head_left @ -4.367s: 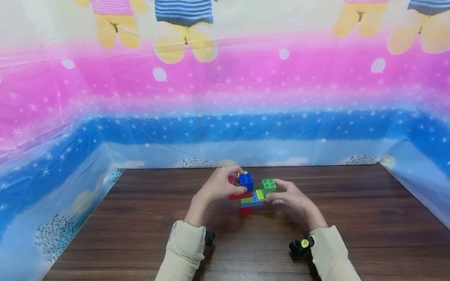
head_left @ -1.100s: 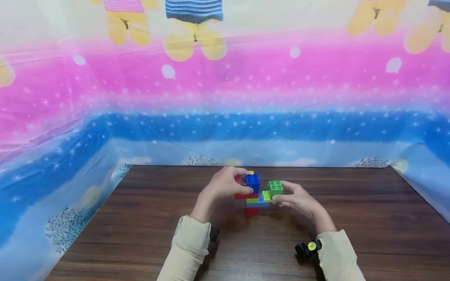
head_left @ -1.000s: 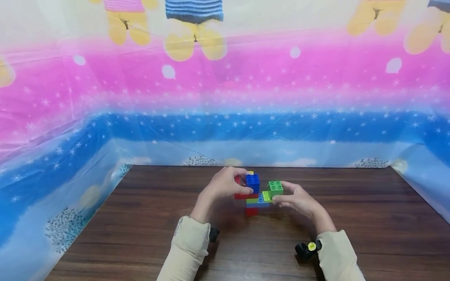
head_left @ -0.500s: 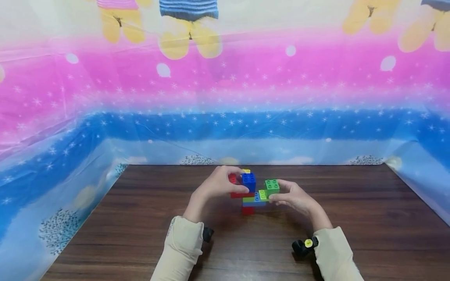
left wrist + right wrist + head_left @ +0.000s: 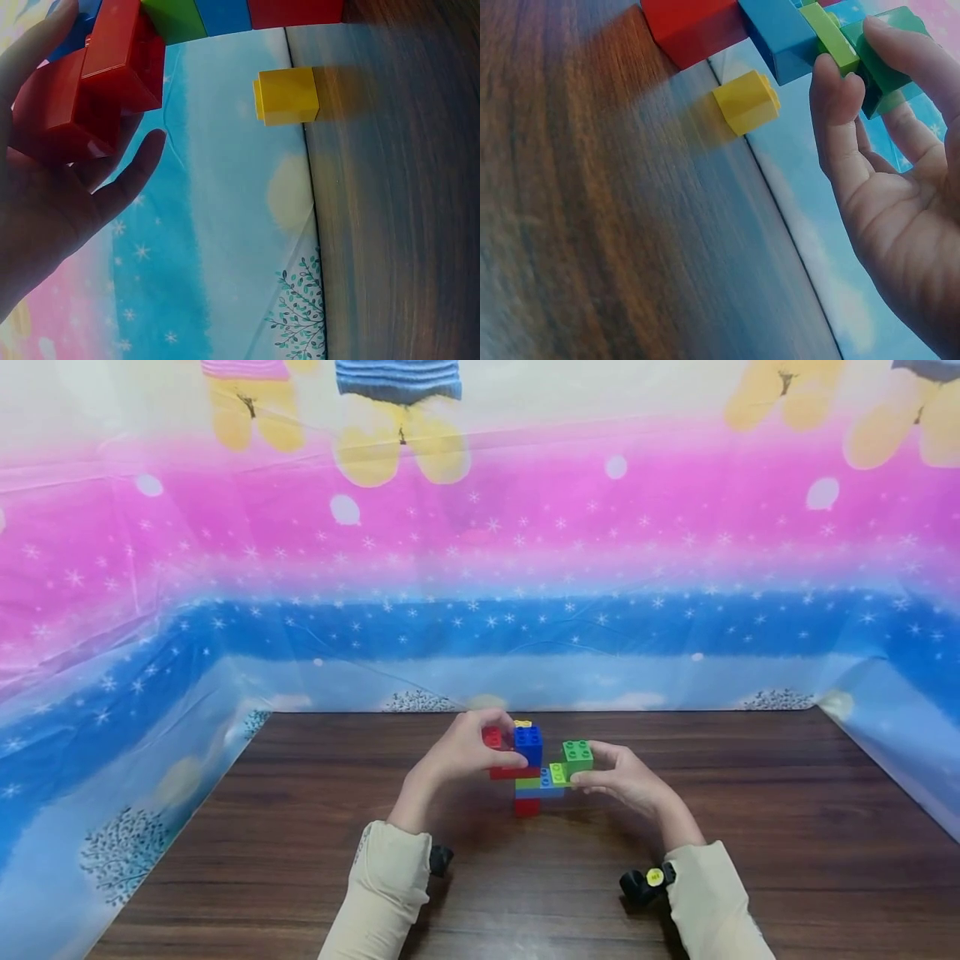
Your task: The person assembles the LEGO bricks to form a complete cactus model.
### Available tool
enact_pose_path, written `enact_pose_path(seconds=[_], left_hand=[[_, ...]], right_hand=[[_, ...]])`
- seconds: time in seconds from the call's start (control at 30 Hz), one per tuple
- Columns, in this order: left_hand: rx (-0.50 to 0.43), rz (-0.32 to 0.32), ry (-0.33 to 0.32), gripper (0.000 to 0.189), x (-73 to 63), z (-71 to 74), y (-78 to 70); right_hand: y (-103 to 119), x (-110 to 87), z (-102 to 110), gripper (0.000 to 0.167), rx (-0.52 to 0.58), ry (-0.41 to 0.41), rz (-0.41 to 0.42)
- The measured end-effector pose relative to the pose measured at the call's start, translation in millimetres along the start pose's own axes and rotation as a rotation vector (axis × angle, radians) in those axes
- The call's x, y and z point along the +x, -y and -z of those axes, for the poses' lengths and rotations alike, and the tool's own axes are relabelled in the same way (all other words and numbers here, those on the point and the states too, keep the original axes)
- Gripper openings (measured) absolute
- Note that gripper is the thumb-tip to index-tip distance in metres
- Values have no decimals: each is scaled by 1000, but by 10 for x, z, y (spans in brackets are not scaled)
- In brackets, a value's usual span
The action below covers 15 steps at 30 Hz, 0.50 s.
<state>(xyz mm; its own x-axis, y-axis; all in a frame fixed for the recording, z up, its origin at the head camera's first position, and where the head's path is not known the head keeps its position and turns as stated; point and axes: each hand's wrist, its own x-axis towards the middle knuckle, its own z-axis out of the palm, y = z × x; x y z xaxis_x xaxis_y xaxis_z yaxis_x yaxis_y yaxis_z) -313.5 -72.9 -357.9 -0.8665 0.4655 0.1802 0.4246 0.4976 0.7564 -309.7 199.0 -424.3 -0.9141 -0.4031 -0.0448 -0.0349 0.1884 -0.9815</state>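
Note:
A structure of joined toy building bricks stands on the table, its lowest red brick (image 5: 527,807) at the bottom. Above come a light blue brick (image 5: 552,792) and lime bricks (image 5: 557,772), then red bricks (image 5: 124,56) and a dark blue brick (image 5: 528,747) at upper left. My left hand (image 5: 461,750) grips this upper-left part, thumb at the dark blue brick's base and fingers behind. At the structure's right end, my right hand (image 5: 626,777) pinches the green brick (image 5: 577,758) between thumb and fingers. Some fingertips are hidden behind the bricks in the head view.
A loose yellow brick (image 5: 289,96) stands on the table behind the structure, mostly hidden in the head view. The dark wooden table (image 5: 300,860) ends at a printed cloth backdrop (image 5: 480,635). Black wrist cameras (image 5: 641,885) sit at both cuffs.
Both hands keep their hold on the bricks. Hands, bricks and background shift together slightly in the head view; the structure keeps its shape.

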Motion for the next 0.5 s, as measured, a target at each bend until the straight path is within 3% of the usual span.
enact_pose_path(seconds=[0.5], left_hand=[[23, -46, -24, 33, -13, -5, 18]], right_hand=[[-26, 40, -42, 58, -81, -91, -3]])
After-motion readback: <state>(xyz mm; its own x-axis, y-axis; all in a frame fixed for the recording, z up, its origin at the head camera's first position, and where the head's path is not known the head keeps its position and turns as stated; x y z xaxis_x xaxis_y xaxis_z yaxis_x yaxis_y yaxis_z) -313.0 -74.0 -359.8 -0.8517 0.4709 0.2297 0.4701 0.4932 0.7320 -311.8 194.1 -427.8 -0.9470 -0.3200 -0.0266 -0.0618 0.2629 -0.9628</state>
